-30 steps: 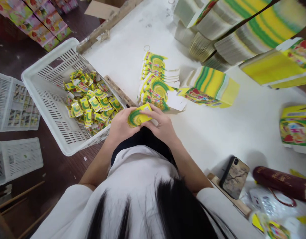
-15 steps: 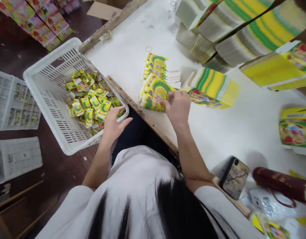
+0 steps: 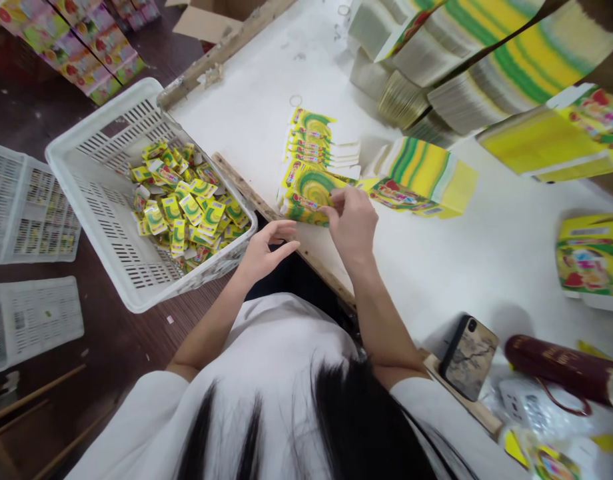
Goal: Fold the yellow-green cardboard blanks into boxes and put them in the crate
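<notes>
On the white table lies an overlapping row of flat yellow-green printed cartons (image 3: 309, 143). My right hand (image 3: 354, 220) pinches the edge of the nearest flat carton (image 3: 311, 185) between thumb and fingers. My left hand (image 3: 269, 250) hovers over the table's front edge, thumb and fingers apart, with nothing in it. To its left a white plastic basket (image 3: 136, 293) holds many small folded yellow-green boxes (image 3: 191, 207). Just right of my right hand stands a block of stacked flat cartons (image 3: 416, 177).
Large stacks of flat cartons (image 3: 486, 60) fill the table's far right. A phone (image 3: 470, 357) and a dark red flask (image 3: 561, 367) lie near right. More white baskets (image 3: 34, 320) stand on the floor at left, and pink packaged boxes (image 3: 71, 43) are piled behind.
My left hand has moved right, from the basket's rim to the table's front edge. My right hand has stayed near the same spot, and the nearest carton has shifted slightly.
</notes>
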Tool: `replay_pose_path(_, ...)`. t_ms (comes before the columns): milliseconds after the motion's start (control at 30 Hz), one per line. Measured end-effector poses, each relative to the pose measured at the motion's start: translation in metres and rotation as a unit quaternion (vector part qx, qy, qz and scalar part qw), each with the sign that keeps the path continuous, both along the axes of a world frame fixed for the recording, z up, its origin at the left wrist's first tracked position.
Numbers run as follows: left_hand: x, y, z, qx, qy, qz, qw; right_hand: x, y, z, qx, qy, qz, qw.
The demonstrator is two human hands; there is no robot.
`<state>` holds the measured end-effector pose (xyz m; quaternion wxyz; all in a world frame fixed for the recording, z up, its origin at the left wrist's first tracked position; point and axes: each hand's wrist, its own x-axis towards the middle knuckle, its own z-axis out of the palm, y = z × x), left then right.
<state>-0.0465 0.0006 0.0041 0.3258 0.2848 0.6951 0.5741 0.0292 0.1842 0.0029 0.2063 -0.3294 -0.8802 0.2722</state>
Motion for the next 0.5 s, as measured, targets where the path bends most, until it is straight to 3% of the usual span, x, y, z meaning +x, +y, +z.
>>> replay_pose_path(267,0.005,0.003,-0.008,0.034,-0.064,-0.002,0.997,0.008,0.001,0.028,-0.144,0.048,0.016,0.988)
replay_pose_path(433,0.007,0.018,0.006,0.129,-0.061,0.111,0.984,0.014,-0.042,0.037,-0.294,0.065,0.183,0.936)
replay_pose_path(500,0.005,0.023,0.019,0.167,-0.074,0.176,0.967,0.014,-0.06,0.037,-0.353,0.09,0.207,0.908)
